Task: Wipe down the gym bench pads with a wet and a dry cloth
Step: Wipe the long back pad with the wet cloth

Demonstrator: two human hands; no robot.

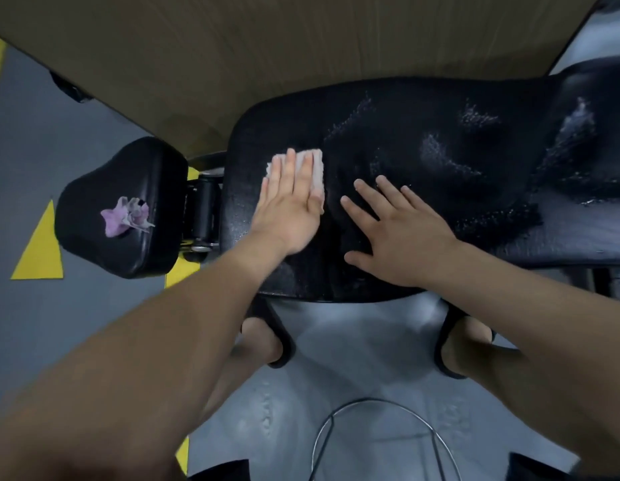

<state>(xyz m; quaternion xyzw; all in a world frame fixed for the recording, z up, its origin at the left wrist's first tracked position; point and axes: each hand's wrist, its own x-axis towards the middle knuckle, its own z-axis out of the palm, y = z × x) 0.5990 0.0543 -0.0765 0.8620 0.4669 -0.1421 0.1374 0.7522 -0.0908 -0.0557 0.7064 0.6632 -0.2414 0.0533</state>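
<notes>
A long black bench pad point(423, 109) runs across the middle, with wet streaks glinting on its right half. My left hand point(289, 206) lies flat with straight fingers, pressing a pale folded cloth point(317, 168) onto the pad's left part. My right hand point(395, 230) rests flat on the pad just to the right, fingers spread, holding nothing. A smaller black seat pad point(93, 244) stands to the left, with a crumpled purple cloth point(126, 216) lying on it.
A brown wall panel point(266, 46) rises behind the bench. The grey floor point(364, 359) carries yellow markings point(41, 251) at the left. A thin cable point(371, 400) loops on the floor near my feet. A metal hinge point(204, 210) joins the two pads.
</notes>
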